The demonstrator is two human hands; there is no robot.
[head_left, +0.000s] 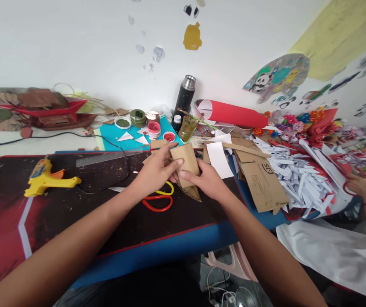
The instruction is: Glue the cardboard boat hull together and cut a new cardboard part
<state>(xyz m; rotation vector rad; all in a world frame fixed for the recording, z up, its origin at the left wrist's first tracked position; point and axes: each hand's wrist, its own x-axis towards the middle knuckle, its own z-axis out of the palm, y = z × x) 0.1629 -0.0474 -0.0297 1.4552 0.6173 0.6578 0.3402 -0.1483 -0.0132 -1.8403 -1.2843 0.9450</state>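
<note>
Between both hands, above the dark mat (pixel 132 226), is a bent piece of brown cardboard (pixel 185 160). My left hand (pixel 157 168) grips its left side, thumb across the front. On the right side, my right hand (pixel 207 179) presses it with the thumb near the lower edge. A pointed cardboard scrap (pixel 192 192) shows just below; whether it joins the held piece I cannot tell. Scissors (pixel 158 204) with red and yellow handles lie under my left wrist, blades partly covered by the forearm. Farther left rests a yellow hot glue gun (pixel 50 178).
Paint jars (pixel 137 118) stand on blue paper behind the hands, beside a black thermos (pixel 184 96) and a red paper roll (pixel 234 113). A clear ruler (pixel 106 157) lies left. Flattened cardboard (pixel 262 183) and white paper strips (pixel 301 175) lie right, near another person's hand (pixel 364 185).
</note>
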